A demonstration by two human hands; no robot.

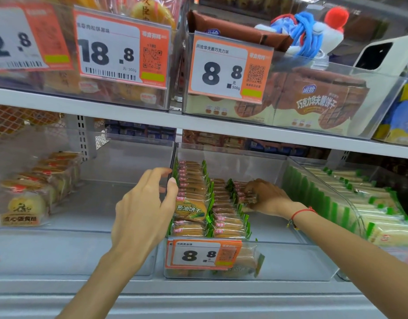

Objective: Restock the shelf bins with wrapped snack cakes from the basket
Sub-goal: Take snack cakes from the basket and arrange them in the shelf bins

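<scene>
A clear plastic bin [290, 261] on the lower shelf holds rows of green-edged wrapped biscuit packs [191, 192]. My left hand [147, 208] reaches along the bin's left wall, its thumb touching the left row of packs and its fingers loosely spread. My right hand [265, 196] is deep inside the bin, fingers curled over packs [244, 199] in the third row. The bin's right half shows bare floor. The basket is out of view.
An orange 8.8 price tag [203, 255] clips to the bin's front. To the left a clear bin holds yellow wrapped cakes [28, 203]; to the right another holds green-and-white packs [359, 203]. The upper shelf [129, 111] carries more bins, tags and a white phone [387, 54].
</scene>
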